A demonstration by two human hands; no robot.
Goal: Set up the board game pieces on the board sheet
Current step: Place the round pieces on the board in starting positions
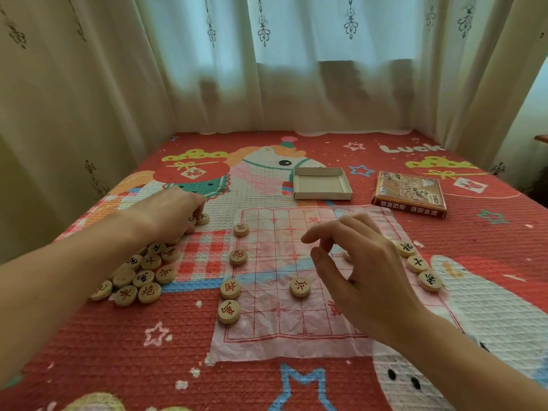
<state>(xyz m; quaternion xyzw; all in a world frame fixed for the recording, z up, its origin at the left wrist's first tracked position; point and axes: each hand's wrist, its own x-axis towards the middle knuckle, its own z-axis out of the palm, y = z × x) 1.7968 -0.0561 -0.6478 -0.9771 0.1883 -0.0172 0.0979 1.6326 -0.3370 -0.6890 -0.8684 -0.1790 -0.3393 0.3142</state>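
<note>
Wooden discs [139,274] heaped beside left edge of board sheet [267,330]; left hand [169,212] curled over one, grasp unclear. Right hand [355,271] hovered slack, empty. Best seat each on a line crossing.

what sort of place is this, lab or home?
Likely a home bedroom: the board sheet lies on a cartoon-print bed cover, with draped curtains close around it.
</note>
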